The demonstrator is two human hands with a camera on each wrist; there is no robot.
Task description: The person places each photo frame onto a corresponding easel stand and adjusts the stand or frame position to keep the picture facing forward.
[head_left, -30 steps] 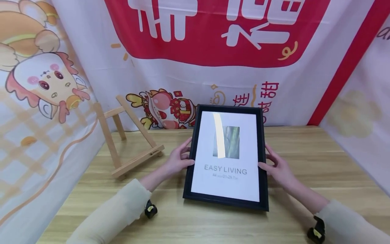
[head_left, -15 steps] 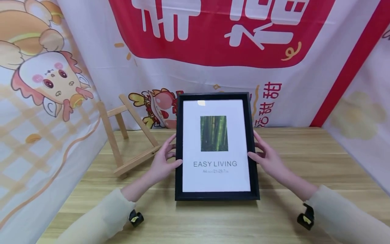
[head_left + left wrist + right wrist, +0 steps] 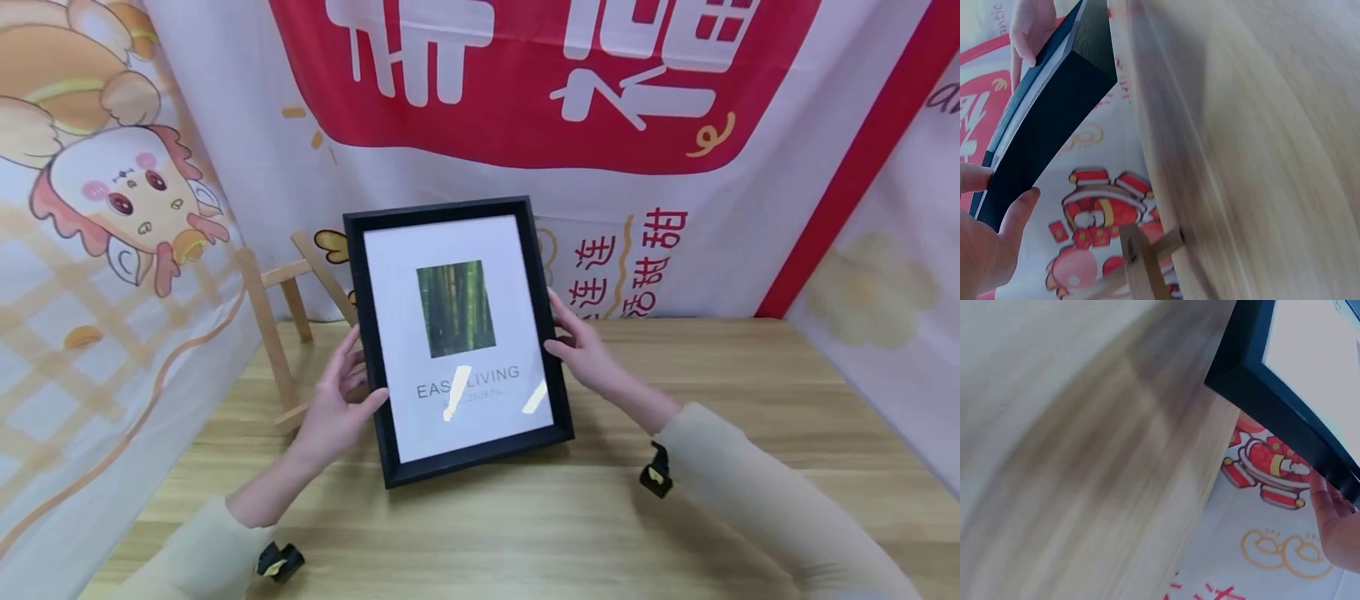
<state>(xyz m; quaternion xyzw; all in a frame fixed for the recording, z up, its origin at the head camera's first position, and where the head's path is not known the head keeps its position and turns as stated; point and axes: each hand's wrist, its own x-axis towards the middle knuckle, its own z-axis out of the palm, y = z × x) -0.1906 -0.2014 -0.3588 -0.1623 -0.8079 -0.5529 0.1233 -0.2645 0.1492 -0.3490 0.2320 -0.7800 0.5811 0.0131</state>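
A black picture frame [image 3: 382,350] with a bamboo print and the words "EASY LIVING" is held off the table, leaning a little to the left. My left hand [image 3: 333,408] grips its left side, thumb on the front edge and fingers behind. On the opposite side my right hand [image 3: 588,354] grips the frame the same way. The left wrist view shows the frame's deep side [image 3: 1054,119] clear of the tabletop. Behind it at the left stands a small wooden easel [image 3: 270,333], partly hidden by the frame and my left hand.
The wood-grain table [image 3: 720,467] carries the easel. A printed cloth [image 3: 600,187] hangs behind the table's back edge. Further cloths close off the left [image 3: 97,400] and right [image 3: 892,250] sides.
Both hands have carried the picture frame leftward and slightly up, toward the easel. Its tilt has turned from rightward through nearly level to leftward. The easel has stayed in place.
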